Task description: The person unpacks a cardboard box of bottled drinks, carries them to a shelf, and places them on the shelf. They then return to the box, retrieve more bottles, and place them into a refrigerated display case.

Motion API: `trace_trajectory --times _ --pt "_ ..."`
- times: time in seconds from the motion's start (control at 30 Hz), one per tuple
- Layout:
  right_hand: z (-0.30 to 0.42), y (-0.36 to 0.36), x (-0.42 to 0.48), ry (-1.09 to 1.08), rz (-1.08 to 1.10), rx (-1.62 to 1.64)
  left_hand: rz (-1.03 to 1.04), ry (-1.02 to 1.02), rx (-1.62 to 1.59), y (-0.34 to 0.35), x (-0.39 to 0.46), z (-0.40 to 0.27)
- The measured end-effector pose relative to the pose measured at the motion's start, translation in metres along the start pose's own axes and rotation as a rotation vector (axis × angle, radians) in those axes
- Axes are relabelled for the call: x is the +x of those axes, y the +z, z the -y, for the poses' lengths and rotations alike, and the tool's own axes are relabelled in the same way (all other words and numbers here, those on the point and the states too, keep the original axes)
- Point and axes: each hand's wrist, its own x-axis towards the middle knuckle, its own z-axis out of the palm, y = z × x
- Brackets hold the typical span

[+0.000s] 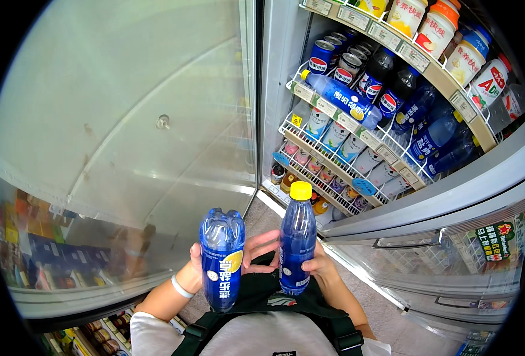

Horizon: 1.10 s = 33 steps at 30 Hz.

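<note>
My left hand (195,263) holds a blue-labelled clear plastic drink bottle (222,262) base up. Its lower end, towards my chest, hides its cap. A lemon slice is printed on the label. In my right hand (323,263) is a similar blue bottle (297,244), yellow cap up, my thumb across its side. The two bottles stand apart, side by side in front of my chest, with spread fingers visible between them. Beyond them, another blue bottle (344,99) with a yellow cap lies sideways along the front of a cooler shelf (363,134).
A glass cooler door (124,147) stands open on the left. Cola cans (321,57), cola bottles (389,100) and white drink bottles (440,26) fill the wire shelves. A closed cooler door (449,262) with a handle (407,244) is on the right. Dark apron straps (349,340) cross my shirt.
</note>
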Motion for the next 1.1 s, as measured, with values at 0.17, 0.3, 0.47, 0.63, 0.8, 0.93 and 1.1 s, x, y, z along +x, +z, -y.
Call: trace_trajectory --times 0.17,0.3,0.47,0.63,0.8,0.93,1.1 --pt "0.006 0.003 0.001 0.005 0.032 -0.008 0.014 -0.011 0.014 0.002 0.001 0.000" --pt "-0.001 0.000 -0.004 0.024 -0.094 0.093 0.030 0.000 0.013 0.001 0.002 0.002" --pt "-0.004 0.000 0.008 -0.105 -0.107 0.043 -0.003 0.024 0.026 -0.007 0.003 0.004" --pt "0.000 0.008 0.021 -0.247 0.091 0.289 -0.059 -0.008 0.021 -0.009 0.002 0.005" --pt "0.009 0.005 0.021 -0.225 0.050 0.275 -0.048 0.014 0.008 -0.012 0.004 0.006" --pt "0.025 0.021 0.019 -0.172 -0.046 0.072 -0.071 0.033 0.061 -0.002 0.010 0.004" --pt "0.026 0.036 0.019 -0.186 -0.192 0.038 -0.129 -0.035 0.069 0.000 0.008 0.001"
